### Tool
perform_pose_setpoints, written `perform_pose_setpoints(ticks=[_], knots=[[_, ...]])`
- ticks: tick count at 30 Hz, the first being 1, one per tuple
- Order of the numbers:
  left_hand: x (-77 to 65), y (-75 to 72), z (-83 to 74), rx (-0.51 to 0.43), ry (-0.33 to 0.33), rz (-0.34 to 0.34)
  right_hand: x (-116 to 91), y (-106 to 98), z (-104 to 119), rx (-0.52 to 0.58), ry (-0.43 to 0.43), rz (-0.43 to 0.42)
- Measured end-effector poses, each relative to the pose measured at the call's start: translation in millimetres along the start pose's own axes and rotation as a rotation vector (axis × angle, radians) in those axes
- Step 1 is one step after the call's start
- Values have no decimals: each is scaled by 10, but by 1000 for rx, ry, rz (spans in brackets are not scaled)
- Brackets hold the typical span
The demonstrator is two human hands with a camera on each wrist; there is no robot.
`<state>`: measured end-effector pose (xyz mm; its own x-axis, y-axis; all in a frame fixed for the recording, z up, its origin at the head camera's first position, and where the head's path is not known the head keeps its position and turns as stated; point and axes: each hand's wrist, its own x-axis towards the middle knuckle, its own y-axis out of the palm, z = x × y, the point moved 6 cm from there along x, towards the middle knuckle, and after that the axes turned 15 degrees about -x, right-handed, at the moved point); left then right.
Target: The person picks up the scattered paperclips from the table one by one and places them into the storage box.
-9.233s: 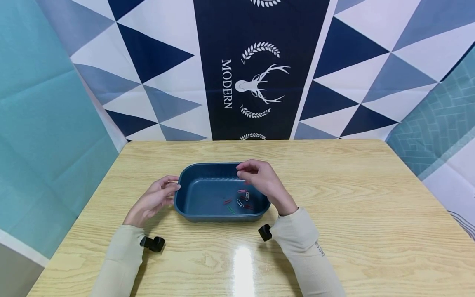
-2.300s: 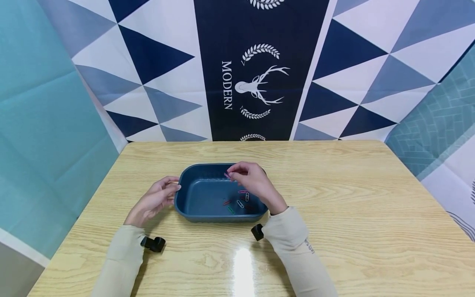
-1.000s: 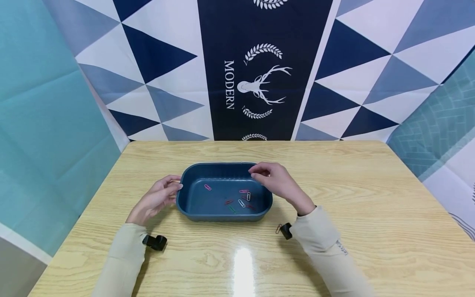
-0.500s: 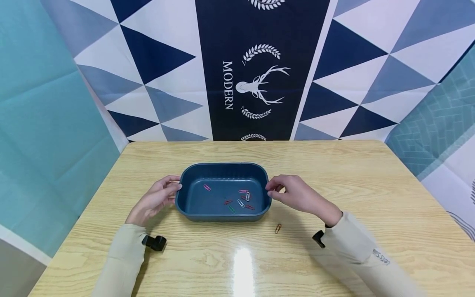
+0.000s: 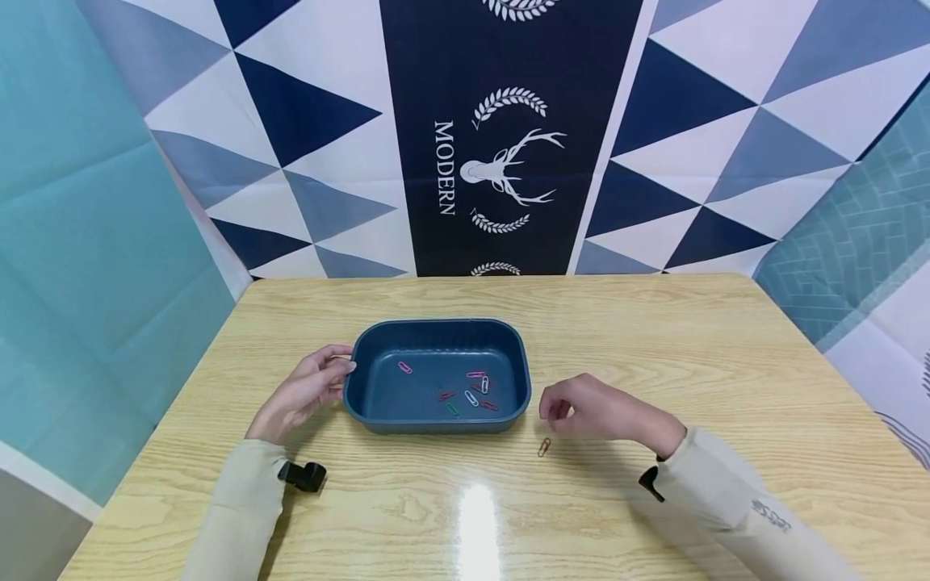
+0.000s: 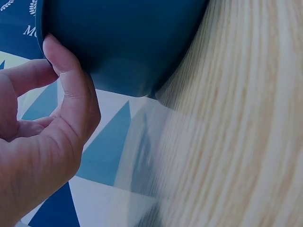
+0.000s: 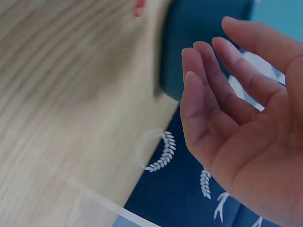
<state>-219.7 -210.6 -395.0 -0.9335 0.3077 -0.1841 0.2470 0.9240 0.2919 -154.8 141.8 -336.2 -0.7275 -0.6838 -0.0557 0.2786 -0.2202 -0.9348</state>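
A dark blue rectangular tray (image 5: 436, 428) sits on the table, several coloured paper clips lying inside it. My left hand (image 5: 305, 395) holds the tray's left end, with thumb and fingers at the rim (image 6: 40, 28). To the right of the tray, my right hand (image 5: 599, 411) hovers over the table with bent fingers and nothing between thumb and fingertips; the right wrist view shows the thumb (image 7: 258, 40) apart from the fingers. Just below those fingertips an orange paper clip (image 5: 544, 447) lies on the wood, a red blur (image 7: 138, 8) in the right wrist view.
Within the tray are a pink clip (image 5: 404, 367) at the left and, toward the right, a white clip (image 5: 471, 398), a green clip (image 5: 454, 411) and red ones. Patterned cloth (image 5: 508, 161) hangs behind the wooden table (image 5: 654, 339). Black wrist cameras (image 5: 303, 476) sit at both cuffs.
A pink clip that was in my right fingers now lies at the tray's left. My right hand has moved out of the tray, right and toward the orange clip. The left hand stays put.
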Motion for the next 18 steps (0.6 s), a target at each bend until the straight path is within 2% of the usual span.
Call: perform_pose_setpoints(ticks=[3, 11, 18], knots=[[-2, -3, 5, -3, -8, -7, 24, 81, -4, -11, -46, 22], [-14, 9, 5, 1, -11, -2, 64, 293, 9, 27, -64, 86], [-24, 17, -9, -10, -6, 6, 72, 373, 29, 1, -124, 62]])
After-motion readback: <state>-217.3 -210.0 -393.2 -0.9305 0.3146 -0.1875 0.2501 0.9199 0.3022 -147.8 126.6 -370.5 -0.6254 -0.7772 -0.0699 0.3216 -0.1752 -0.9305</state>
